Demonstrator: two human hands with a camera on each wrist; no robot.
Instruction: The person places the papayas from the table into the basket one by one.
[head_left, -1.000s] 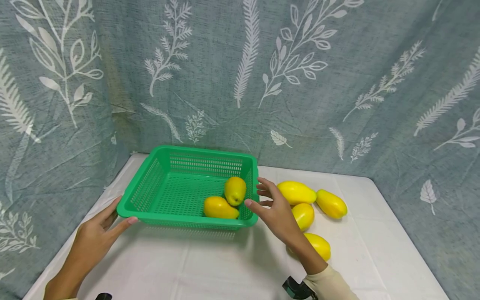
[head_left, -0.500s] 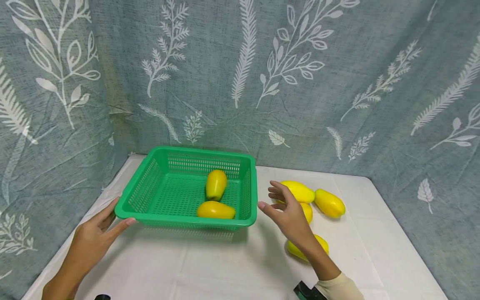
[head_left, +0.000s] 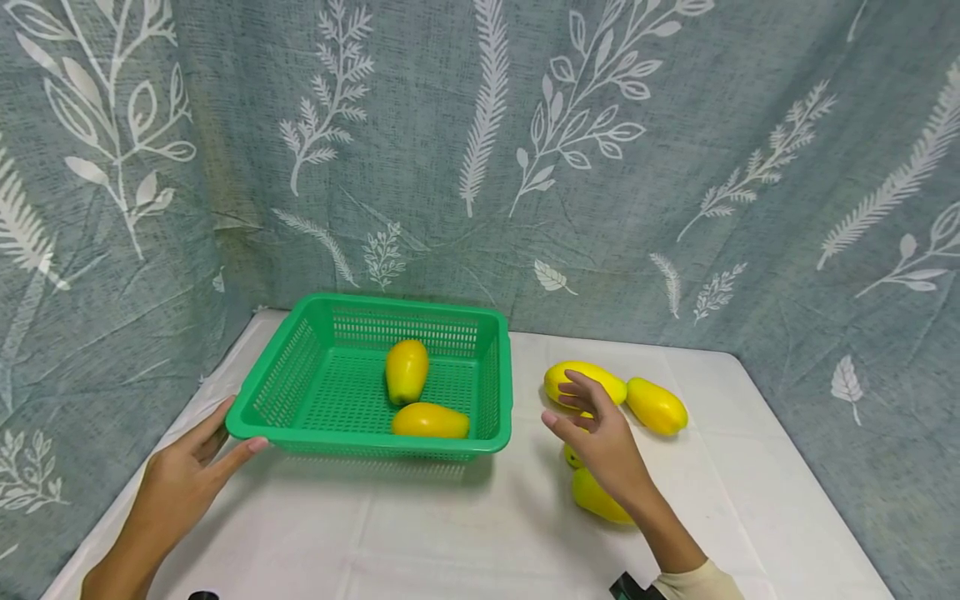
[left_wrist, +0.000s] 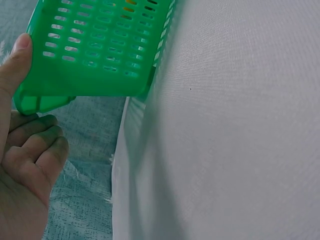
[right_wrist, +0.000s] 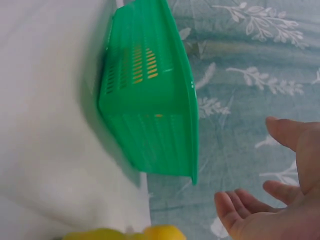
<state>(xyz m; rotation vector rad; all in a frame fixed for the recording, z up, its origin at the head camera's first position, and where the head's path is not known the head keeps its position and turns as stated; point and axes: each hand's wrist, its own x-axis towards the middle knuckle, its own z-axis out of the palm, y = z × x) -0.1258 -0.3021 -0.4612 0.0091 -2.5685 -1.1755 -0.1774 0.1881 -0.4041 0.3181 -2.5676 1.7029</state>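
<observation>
2 fruits (head_left: pixel 431 421) in basket (head_left: pixel 367 440); left hand (head_left: pixel 176 485) grips it near left, we judge for steadiness; right hand (head_left: pixel 603 437) loosely spread, empty.

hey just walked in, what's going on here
A person is working with both hands at a white-covered table. The left hand grips the near left corner of a green basket, which has two yellow fruits lying in it. The right hand is apart from the basket and holds nothing, among four more fruits to the basket's right, partly hiding some of them.
</observation>
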